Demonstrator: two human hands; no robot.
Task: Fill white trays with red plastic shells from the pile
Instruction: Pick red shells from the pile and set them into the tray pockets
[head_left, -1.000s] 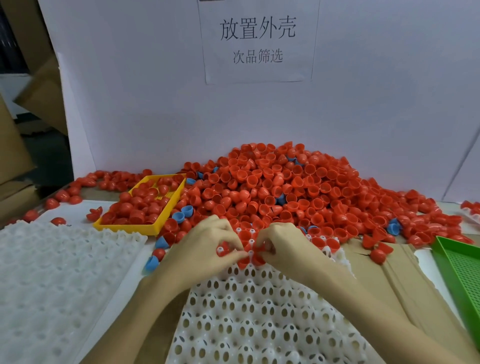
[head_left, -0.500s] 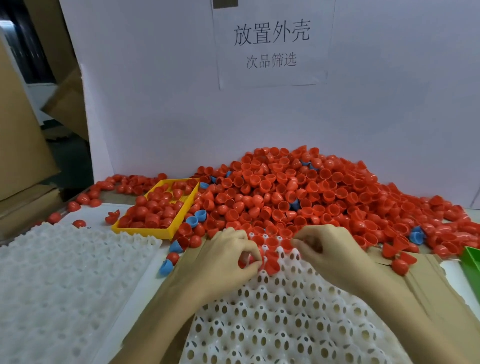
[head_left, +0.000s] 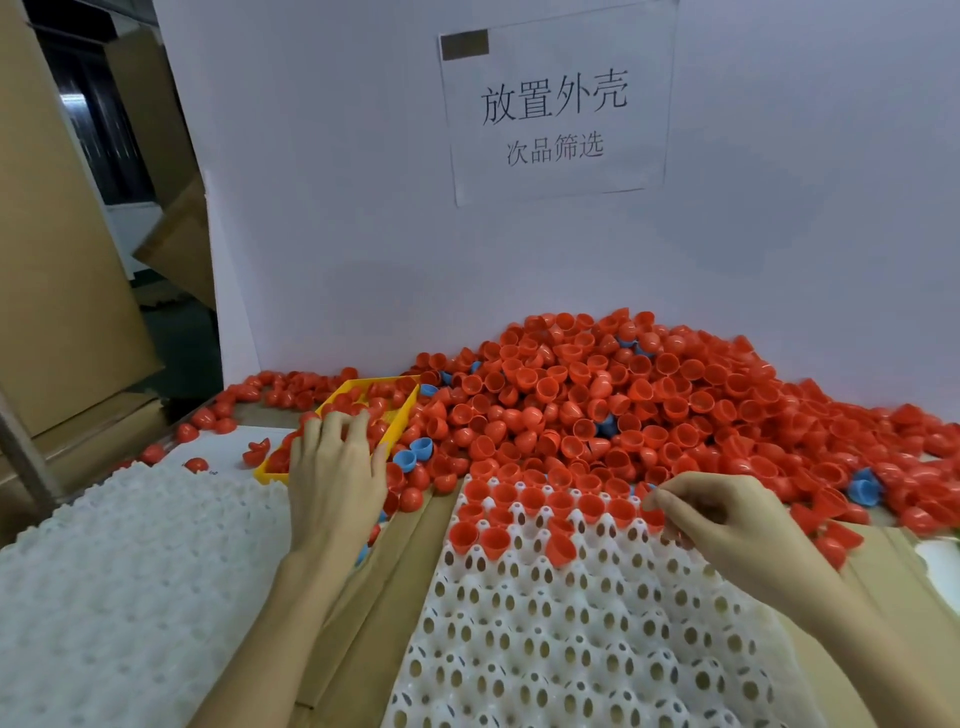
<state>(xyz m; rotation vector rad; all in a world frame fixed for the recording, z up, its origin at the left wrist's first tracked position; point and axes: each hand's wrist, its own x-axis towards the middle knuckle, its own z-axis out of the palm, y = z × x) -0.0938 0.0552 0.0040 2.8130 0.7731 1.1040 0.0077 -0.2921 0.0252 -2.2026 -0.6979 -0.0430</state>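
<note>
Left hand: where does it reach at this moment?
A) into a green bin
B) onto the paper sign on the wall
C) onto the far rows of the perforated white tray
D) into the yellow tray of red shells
D: the left hand lies with its fingers spread over the red shells in the yellow tray, off to the left of the perforated white tray.

Big heap of red half-round plastic shells (head_left: 613, 395) against the back wall, most open side up, white perforated tray (head_left: 561, 639) in front, its far rows holding shells, second white tray (head_left: 114, 582) at left.
</note>
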